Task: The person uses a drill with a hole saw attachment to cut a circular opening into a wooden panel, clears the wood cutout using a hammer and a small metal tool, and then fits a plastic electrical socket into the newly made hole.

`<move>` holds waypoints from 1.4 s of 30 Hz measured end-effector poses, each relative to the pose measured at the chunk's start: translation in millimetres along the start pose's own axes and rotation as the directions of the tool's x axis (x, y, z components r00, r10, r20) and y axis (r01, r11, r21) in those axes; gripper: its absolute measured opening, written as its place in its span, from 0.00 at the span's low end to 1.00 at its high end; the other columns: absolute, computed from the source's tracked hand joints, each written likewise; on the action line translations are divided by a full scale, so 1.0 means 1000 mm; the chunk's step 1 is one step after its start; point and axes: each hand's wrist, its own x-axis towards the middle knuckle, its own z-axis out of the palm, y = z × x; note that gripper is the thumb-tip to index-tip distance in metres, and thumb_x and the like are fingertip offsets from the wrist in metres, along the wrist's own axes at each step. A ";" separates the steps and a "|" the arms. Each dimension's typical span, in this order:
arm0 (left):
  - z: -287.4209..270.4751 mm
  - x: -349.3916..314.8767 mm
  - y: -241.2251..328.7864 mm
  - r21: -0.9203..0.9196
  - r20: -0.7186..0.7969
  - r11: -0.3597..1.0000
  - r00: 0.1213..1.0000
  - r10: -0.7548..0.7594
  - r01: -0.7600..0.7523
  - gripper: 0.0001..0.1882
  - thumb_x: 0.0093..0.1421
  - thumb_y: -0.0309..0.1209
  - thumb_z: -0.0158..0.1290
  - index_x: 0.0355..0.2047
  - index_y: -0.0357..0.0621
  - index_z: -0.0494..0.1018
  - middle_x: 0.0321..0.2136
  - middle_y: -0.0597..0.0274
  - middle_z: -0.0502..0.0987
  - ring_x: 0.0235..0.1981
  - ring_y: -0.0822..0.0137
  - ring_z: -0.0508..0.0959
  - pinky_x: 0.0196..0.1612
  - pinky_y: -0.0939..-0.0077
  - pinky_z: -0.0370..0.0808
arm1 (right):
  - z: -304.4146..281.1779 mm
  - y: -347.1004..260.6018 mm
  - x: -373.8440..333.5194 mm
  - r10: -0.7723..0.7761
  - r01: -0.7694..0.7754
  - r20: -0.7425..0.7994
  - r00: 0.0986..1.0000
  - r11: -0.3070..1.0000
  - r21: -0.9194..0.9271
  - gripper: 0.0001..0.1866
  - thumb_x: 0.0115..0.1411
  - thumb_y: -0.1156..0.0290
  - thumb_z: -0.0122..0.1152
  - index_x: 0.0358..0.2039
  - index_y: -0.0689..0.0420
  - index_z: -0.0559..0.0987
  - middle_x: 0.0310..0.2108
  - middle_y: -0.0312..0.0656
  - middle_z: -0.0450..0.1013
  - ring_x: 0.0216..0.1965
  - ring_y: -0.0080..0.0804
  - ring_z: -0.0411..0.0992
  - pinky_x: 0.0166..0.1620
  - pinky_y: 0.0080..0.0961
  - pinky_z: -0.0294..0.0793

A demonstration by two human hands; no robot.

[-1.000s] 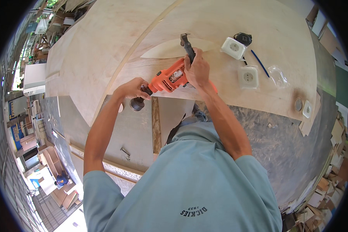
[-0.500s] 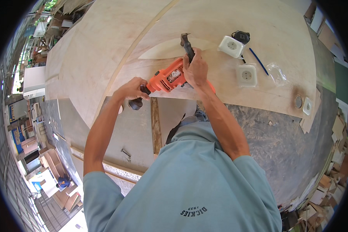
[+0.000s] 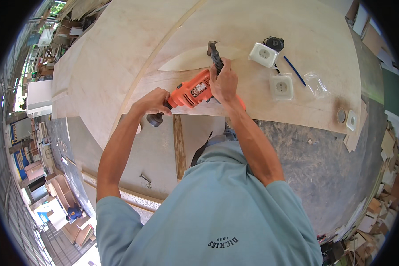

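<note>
Wrapped around the dark front end of an orange drill (image 3: 188,93) is the left hand (image 3: 151,103), with its thumb on the near side. The right hand (image 3: 224,83) has its fingers curled tight around the bumpy black handle of a hammer (image 3: 216,58). The hammer's dark head sticks up above that fist, and one end of it is bent like a hook. I can't tell if the right hand presses on the drill too.

The drill is bright orange and lies on a slant. It has dark slots and a whitish, worn patch on its side. A bit of orange peeks out past the right wrist. On its front is a dark, round cutter (image 3: 154,119), shaped like a fat cup. The drill's body is over the near edge of a big pale wooden board (image 3: 97,66), and the cutter is out past that edge, over a grey surface (image 3: 157,150).

To the right on the board are two white sockets (image 3: 281,87), a black tape measure (image 3: 275,43), a thin blue stick (image 3: 294,71) and a crinkly clear plastic wrapper (image 3: 317,85).
</note>
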 end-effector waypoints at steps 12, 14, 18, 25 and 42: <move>0.001 -0.003 -0.040 -0.287 -0.070 0.950 0.992 0.104 -0.120 0.24 0.51 0.27 0.60 0.51 0.38 0.74 0.38 0.57 0.80 0.42 0.62 0.77 0.49 0.66 0.73 | 0.004 -0.007 -0.008 0.181 -0.185 -0.112 0.977 0.982 -0.030 0.20 0.66 0.64 0.58 0.53 0.60 0.67 0.33 0.54 0.78 0.32 0.56 0.78 0.37 0.49 0.76; 0.006 -0.008 -0.048 -0.533 -0.176 0.838 0.984 0.030 -0.121 0.24 0.56 0.24 0.53 0.55 0.39 0.69 0.41 0.57 0.79 0.45 0.63 0.76 0.52 0.66 0.72 | 0.004 -0.006 -0.006 0.163 -0.169 -0.188 0.969 0.985 -0.016 0.20 0.66 0.62 0.59 0.53 0.59 0.69 0.30 0.49 0.79 0.30 0.51 0.79 0.36 0.42 0.76; -0.001 -0.024 -0.049 -0.504 -0.339 0.825 0.937 0.085 -0.257 0.21 0.61 0.15 0.40 0.54 0.36 0.67 0.41 0.57 0.77 0.43 0.65 0.75 0.51 0.70 0.73 | -0.006 -0.017 0.000 0.275 -0.238 -0.157 0.948 0.946 0.222 0.21 0.67 0.61 0.59 0.52 0.60 0.69 0.33 0.48 0.79 0.31 0.49 0.79 0.37 0.45 0.75; 0.008 -0.052 -0.008 -0.682 -0.408 0.689 0.910 -0.080 -0.245 0.20 0.60 0.12 0.49 0.53 0.35 0.66 0.40 0.53 0.76 0.40 0.65 0.82 0.45 0.72 0.79 | -0.029 -0.049 -0.005 0.301 -0.188 -0.126 0.945 0.818 0.543 0.20 0.67 0.65 0.60 0.51 0.65 0.68 0.30 0.42 0.76 0.28 0.29 0.77 0.34 0.28 0.76; 0.021 -0.043 -0.021 -0.429 -0.429 0.903 0.884 -0.188 -0.017 0.07 0.53 0.24 0.67 0.31 0.34 0.83 0.25 0.58 0.82 0.28 0.68 0.80 0.37 0.69 0.76 | -0.044 -0.105 -0.060 0.431 -0.508 0.311 0.847 0.485 0.712 0.18 0.68 0.68 0.60 0.52 0.63 0.67 0.29 0.37 0.75 0.25 0.20 0.73 0.30 0.20 0.71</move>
